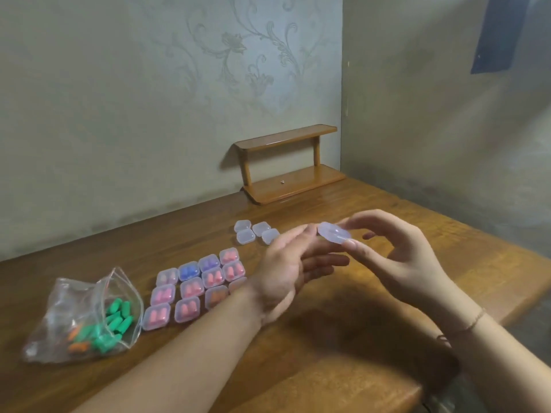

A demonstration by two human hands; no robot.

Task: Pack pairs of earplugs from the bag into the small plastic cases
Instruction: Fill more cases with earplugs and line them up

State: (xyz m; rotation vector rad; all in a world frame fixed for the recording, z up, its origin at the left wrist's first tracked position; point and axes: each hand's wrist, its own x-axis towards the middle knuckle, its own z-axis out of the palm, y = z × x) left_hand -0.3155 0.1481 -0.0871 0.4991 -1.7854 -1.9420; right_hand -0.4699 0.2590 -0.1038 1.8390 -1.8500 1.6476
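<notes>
A small clear plastic case [334, 236] is held above the table, and it looks empty. My right hand [396, 257] pinches it between thumb and fingers. My left hand [290, 268] touches its left edge with the thumb, its other fingers extended below. A clear zip bag [80, 314] with green and orange earplugs lies at the left, its mouth open. Several filled cases [196, 286] with pink, orange, blue and purple earplugs sit in rows beside the bag. Several empty closed cases [256, 232] stand farther back.
A small two-tier wooden shelf [290, 168] stands against the wall at the back. The wooden table [343, 338] ends at a front edge near my right forearm and meets a wall corner at the right.
</notes>
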